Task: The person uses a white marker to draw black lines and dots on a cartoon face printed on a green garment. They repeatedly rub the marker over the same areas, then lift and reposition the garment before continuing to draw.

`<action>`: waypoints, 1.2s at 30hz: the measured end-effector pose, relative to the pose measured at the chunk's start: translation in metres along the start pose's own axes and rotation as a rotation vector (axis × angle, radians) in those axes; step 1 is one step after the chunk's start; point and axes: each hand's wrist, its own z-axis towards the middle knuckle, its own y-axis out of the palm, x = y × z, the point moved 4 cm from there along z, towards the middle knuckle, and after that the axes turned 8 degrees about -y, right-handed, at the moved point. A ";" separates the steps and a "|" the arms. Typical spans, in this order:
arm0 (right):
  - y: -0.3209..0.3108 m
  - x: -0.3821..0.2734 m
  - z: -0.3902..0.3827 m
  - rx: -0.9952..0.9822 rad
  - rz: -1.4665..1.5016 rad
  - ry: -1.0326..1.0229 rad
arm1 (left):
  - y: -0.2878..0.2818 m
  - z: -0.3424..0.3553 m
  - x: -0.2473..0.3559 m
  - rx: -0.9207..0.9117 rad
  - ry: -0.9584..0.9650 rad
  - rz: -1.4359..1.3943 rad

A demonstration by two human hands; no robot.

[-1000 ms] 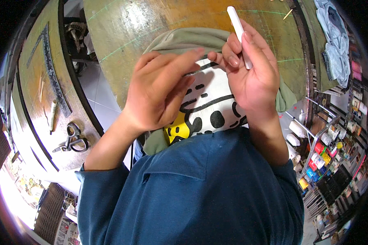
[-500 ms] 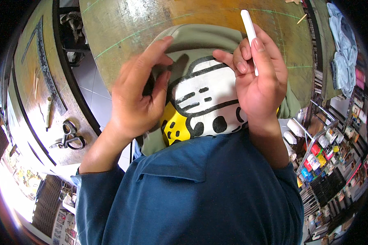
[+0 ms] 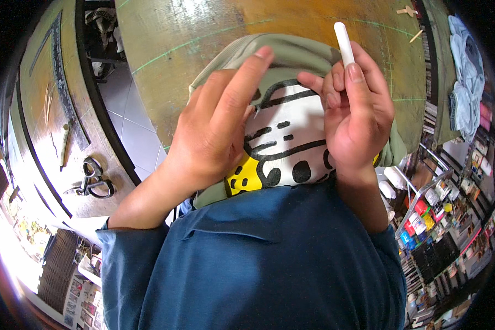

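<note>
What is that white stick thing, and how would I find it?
Start at the big worn wooden table, then find the green garment with a cartoon print lying on it. The right hand rests on that garment, and the white stick pokes up from its fingers. It is the only plain white, slim rod there.

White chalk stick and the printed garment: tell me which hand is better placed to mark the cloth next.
Right, probably. The right hand holds the white chalk stick between its fingers above the olive garment. The left hand lies flat on the cloth, holding no tool.
</note>
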 end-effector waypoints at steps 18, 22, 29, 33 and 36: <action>-0.001 0.001 0.000 -0.036 0.014 -0.025 | -0.001 0.010 0.000 0.010 0.089 0.105; -0.001 0.000 0.000 -0.007 0.050 0.006 | -0.004 0.006 -0.004 0.002 0.081 0.018; 0.000 0.001 -0.002 -0.016 -0.056 -0.083 | -0.006 0.004 0.000 -0.073 0.085 0.154; -0.001 0.001 0.000 -0.031 -0.057 -0.089 | -0.005 0.006 -0.002 -0.127 0.262 0.219; 0.000 0.000 0.001 -0.024 -0.075 -0.098 | -0.004 0.008 0.001 -0.129 0.346 0.234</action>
